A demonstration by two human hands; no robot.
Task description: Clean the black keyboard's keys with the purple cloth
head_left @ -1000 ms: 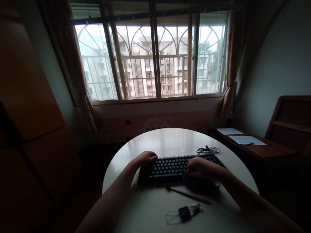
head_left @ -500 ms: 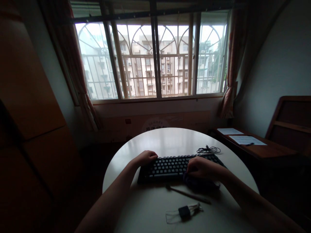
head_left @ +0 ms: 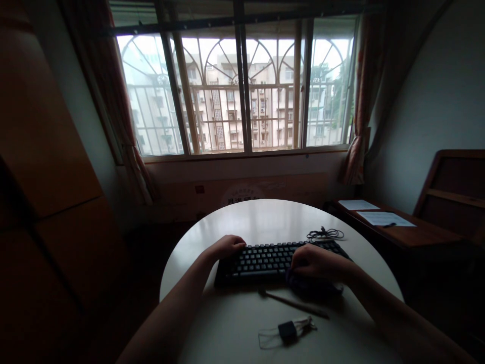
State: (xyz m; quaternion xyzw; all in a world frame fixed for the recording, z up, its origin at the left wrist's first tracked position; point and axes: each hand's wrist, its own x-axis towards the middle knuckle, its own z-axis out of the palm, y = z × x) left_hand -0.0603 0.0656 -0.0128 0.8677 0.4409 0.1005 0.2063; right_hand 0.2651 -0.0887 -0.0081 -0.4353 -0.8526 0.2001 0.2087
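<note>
Hardly anything has moved since the earlier frame: the right hand (head_left: 315,261) and the left hand (head_left: 226,247) keep their places. The right fingers are curled closed on a dark purple, bunched, soft-looking cloth (head_left: 314,288), which spreads below them at the near right side of a black, rectangular keyboard (head_left: 261,260). The left fingers bend over that keyboard's far left corner; whether they grip or merely rest there, I cannot tell.

The step in hand appears to be working the cloth against the keys. To do it well, the left fingers should bear down enough to stop the board sliding, while the right fingers gather in the loose folds and push lightly, evenly, without snagging.

Nearer the person than the right fingers lies a thin stick with a dark, wider tip (head_left: 295,305), just beside the cloth; a broad sweep could knock it. Farther from the fingers, same direction, sits a black, square block with thin wire loops (head_left: 287,331). Beyond the right fingers rests a coiled black cable (head_left: 324,234). All this lies on a glossy, white, round table (head_left: 246,217).
</note>
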